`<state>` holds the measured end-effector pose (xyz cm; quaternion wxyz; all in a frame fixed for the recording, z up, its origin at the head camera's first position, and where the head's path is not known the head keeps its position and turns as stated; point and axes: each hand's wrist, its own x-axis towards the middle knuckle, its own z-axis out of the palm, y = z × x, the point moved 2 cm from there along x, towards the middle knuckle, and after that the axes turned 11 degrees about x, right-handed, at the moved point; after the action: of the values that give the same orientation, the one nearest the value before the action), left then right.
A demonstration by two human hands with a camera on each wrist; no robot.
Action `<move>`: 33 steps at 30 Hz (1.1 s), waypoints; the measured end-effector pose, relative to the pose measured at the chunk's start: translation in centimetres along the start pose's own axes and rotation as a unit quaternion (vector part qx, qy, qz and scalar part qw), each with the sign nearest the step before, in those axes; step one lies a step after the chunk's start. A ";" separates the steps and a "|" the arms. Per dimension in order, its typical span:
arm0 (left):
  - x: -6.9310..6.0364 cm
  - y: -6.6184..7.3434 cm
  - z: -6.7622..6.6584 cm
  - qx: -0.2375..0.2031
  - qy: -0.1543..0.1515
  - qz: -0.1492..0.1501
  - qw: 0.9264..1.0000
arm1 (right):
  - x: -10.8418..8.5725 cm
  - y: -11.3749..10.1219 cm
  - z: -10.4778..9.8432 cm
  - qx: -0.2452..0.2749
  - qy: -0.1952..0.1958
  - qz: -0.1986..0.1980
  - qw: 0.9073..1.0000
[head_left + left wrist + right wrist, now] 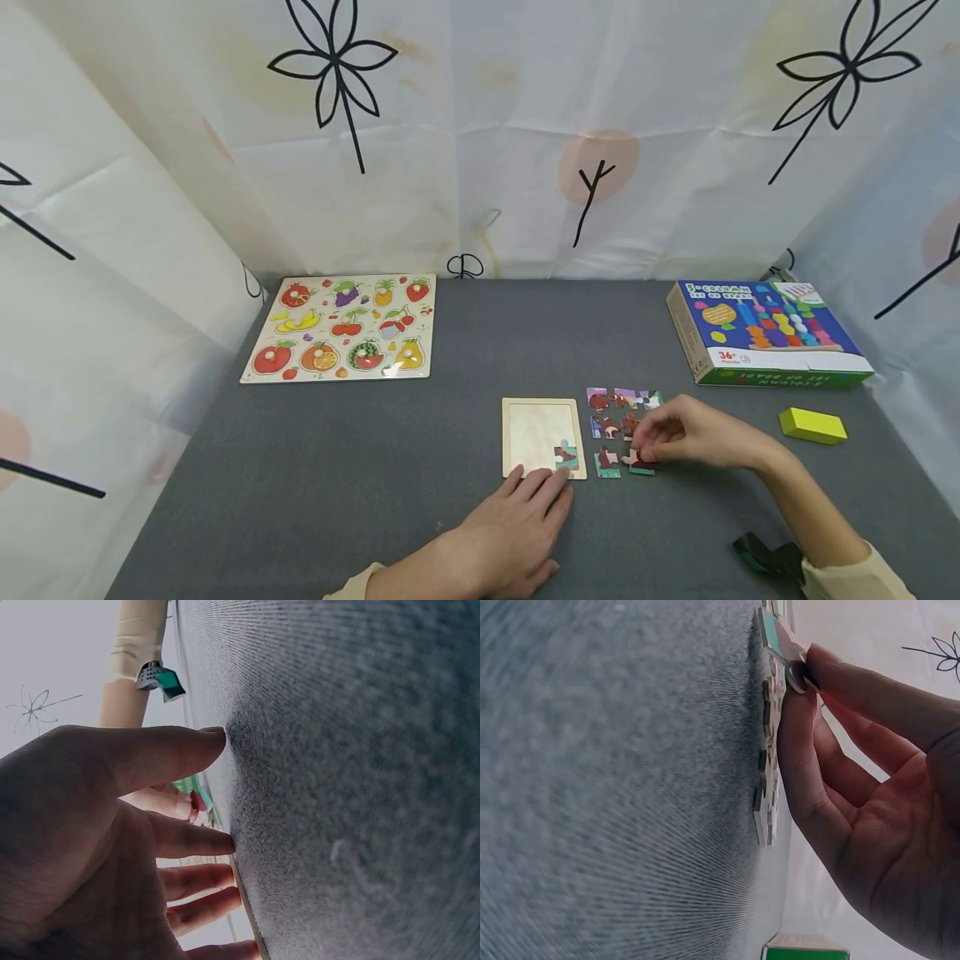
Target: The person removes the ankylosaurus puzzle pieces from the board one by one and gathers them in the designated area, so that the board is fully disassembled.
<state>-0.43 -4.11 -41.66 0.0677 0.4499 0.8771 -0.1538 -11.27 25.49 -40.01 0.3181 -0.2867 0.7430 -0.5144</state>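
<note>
Between thumb and forefinger, my right hand (693, 433) pinches a jigsaw puzzle piece (780, 641) with a teal edge, tilted up off the table in the right wrist view. Other loose puzzle pieces (607, 462) lie in rows beside and under that hand. To their left is a square wooden puzzle tray (540, 402), with one piece (566, 455) in its lower right corner. My left hand (517, 533) lies with fingers extended, fingertips touching the tray's front edge; its thumb is spread apart on the table in the left wrist view.
A fruit peg board (337, 333) lies at the back left of the grey table (315, 475). At the back right stands a blue and green toy box (772, 333), with a yellow block (813, 426) in front of it. A patterned curtain (480, 167) encloses the back and sides.
</note>
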 end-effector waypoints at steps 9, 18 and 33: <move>-0.1 0.1 0.1 0.010 0.014 -0.002 1.000 | 0.2 0.4 0.1 -0.014 0.004 0.015 1.000; 0.0 0.0 0.1 0.001 0.004 0.003 1.000 | 0.1 0.2 0.0 -0.041 0.020 0.006 0.999; -0.1 -0.1 -0.1 0.000 0.008 0.005 1.000 | 0.8 -0.5 0.5 -0.039 0.029 -0.008 0.999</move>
<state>-0.49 -4.21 -41.57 0.0613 0.4554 0.8754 -0.1499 -11.40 24.45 -39.84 0.2814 -0.2896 0.7690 -0.4956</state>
